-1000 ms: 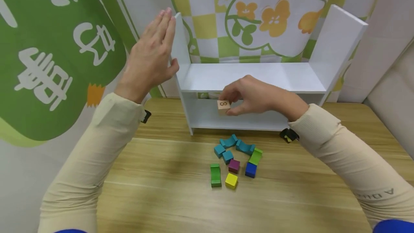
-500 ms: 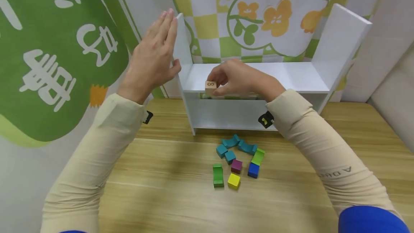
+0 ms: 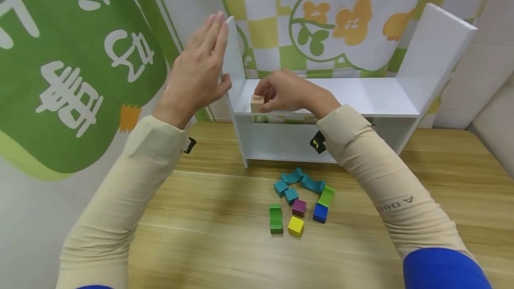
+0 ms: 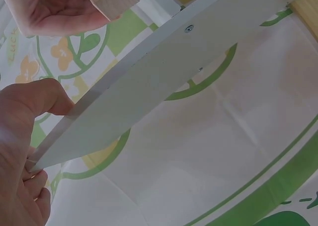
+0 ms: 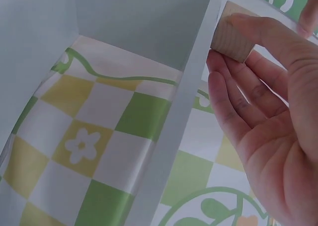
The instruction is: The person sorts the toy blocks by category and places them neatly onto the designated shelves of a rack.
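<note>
The shelf (image 3: 355, 101) stands on the table (image 3: 192, 222), with the cloth (image 3: 263, 35) behind it. At the left end of its upper board (image 3: 373, 92) is the block (image 3: 257, 105) in the right hand (image 3: 291, 92); the left hand (image 3: 196, 68) touches its left side panel (image 3: 236, 59). Loose pieces (image 3: 299, 208) lie on the table before the shelf.

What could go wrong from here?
The wooden block in the right hand is close to the front edge of the shelf; released there, it might tip off. If so, it could hit the coloured blocks on the table. The left hand grips the shelf's side, so a jerk might shift it.
</note>
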The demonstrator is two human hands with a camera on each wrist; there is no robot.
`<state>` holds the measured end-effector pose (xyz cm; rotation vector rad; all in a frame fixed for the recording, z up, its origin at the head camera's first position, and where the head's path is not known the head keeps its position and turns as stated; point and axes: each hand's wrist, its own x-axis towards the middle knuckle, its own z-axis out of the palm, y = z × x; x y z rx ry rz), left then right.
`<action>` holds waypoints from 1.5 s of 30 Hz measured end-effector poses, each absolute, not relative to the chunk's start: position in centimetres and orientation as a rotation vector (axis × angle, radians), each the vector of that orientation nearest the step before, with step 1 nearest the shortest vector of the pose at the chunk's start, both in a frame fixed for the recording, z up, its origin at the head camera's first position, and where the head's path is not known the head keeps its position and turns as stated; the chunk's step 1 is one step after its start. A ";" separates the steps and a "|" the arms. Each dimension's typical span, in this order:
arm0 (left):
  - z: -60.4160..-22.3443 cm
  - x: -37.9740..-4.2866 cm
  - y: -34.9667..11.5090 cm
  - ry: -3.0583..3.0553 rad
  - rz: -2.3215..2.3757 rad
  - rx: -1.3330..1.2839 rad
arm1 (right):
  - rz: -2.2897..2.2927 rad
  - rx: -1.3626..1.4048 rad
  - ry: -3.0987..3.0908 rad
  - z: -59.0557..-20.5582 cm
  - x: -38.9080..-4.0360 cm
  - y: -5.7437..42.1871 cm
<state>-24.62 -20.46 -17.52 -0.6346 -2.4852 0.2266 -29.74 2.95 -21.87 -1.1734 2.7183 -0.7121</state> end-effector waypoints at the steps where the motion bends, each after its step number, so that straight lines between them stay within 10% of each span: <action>1: -17.5 -24.6 -20.4 -2.485 0.233 -0.635 | -0.705 -1.170 2.723 -21.9 -29.8 3.0; 45: -17.4 -24.6 -20.3 -2.487 0.215 -0.642 | -0.467 -1.383 2.783 -24.0 -21.7 10.8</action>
